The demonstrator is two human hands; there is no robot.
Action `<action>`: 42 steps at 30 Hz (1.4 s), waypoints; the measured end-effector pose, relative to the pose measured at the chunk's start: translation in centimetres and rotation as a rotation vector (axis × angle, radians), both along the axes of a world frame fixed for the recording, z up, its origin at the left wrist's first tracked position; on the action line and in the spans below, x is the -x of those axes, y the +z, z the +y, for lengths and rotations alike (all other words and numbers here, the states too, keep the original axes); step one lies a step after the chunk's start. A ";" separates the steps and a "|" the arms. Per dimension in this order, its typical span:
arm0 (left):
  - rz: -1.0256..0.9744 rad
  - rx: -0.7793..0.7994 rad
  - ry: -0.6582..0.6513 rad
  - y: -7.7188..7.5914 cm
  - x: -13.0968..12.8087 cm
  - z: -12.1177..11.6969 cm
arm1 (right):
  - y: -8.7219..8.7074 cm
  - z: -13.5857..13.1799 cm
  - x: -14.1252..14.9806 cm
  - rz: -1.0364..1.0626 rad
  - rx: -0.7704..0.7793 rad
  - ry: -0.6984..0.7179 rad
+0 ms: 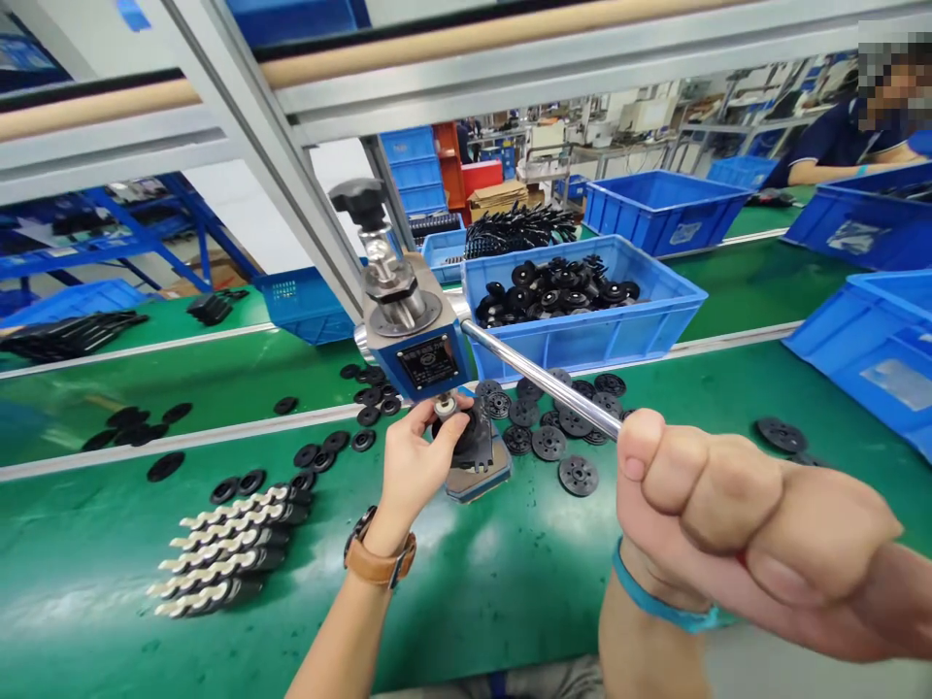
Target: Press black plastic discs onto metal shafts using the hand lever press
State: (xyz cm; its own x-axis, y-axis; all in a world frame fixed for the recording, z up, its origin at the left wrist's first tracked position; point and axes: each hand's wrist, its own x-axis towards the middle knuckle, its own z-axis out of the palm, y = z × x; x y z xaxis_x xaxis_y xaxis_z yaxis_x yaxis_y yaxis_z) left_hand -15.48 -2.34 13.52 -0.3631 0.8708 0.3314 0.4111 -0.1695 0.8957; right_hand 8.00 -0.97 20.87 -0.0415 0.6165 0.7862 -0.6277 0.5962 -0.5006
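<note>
Black plastic part (477, 442) sits on the base (481, 488) of the press (420, 335), thumb and fingers of the left hand (420, 456) curled around it. At four o'clock, the right hand (735, 515) closes fully around the lever (543, 372); at one o'clock stands a blue bin (575, 340).

The green counter (553, 582) is spanned by a metal frame (510, 76). A blue rack (87, 254) is seen at the left; behind, blue crates (412, 177) are stacked and cluttered tables (615, 153) are spread.
</note>
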 end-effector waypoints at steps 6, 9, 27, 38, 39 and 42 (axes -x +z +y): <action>-0.022 -0.009 -0.041 0.3 0.3 0.5 | 0.4 0.3 1.1 0.174 -0.099 0.048; 0.094 -0.069 0.051 1.4 0.4 -0.4 | 0.4 -0.5 0.8 0.208 0.038 -0.045; -1.617 0.286 0.033 -4.9 -5.7 -12.1 | -12.9 -10.8 1.8 -0.709 0.108 -0.367; -1.609 0.346 0.104 -7.4 -6.1 -12.2 | -15.0 -10.9 1.3 -0.765 0.326 -0.389; -1.581 0.351 0.094 -7.7 -6.2 -12.3 | -15.1 -10.9 1.4 -0.774 0.301 -0.379; -1.456 0.332 0.050 -8.7 -6.7 -12.7 | -15.4 -11.3 2.1 -0.842 0.233 -0.291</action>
